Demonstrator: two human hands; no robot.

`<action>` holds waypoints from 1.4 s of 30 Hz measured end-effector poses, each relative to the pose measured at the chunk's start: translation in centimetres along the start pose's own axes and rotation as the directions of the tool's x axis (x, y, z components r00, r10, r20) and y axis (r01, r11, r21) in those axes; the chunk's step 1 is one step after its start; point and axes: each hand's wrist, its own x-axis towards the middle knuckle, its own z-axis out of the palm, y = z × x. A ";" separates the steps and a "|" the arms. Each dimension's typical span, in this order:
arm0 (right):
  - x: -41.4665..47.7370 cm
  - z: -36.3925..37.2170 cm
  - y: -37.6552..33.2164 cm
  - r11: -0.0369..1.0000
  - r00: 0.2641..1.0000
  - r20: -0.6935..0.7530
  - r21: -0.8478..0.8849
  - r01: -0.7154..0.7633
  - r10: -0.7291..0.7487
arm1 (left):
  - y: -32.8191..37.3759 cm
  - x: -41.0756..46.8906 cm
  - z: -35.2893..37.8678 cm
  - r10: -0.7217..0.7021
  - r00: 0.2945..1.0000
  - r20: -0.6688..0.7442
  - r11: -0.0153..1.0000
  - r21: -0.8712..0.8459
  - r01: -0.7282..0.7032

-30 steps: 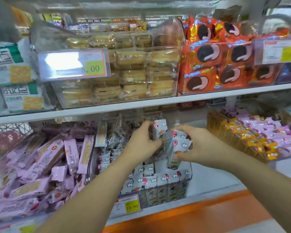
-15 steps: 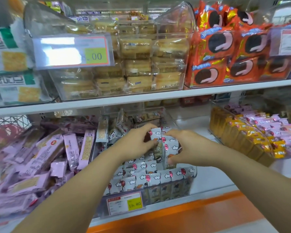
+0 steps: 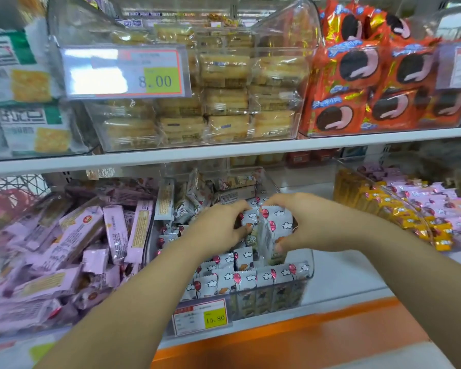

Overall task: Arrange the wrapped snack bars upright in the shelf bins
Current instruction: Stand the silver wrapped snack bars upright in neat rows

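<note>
Just below the hands, a front row of snack bars (image 3: 250,280) stands upright in the clear bin (image 3: 308,272). The left hand (image 3: 218,227) and right hand (image 3: 304,225) pinch a white cloud-print bar (image 3: 266,230) between them. Beyond them lie jumbled bars (image 3: 197,195).

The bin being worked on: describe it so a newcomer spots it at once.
On the lower shelf, below the 8.00 price tag, sits a clear plastic bin with a 15.80 tag. Both hands reach into it. Unlike the pink bars beside it, it holds white wrappers printed with clouds and red balloons.
</note>
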 end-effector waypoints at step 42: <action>3.2 5.3 0.8 0.880 0.987 0.125 0.452 -0.145 0.098 | -4.5 -4.9 -4.9 -0.388 0.882 -0.267 0.883 0.167 0.439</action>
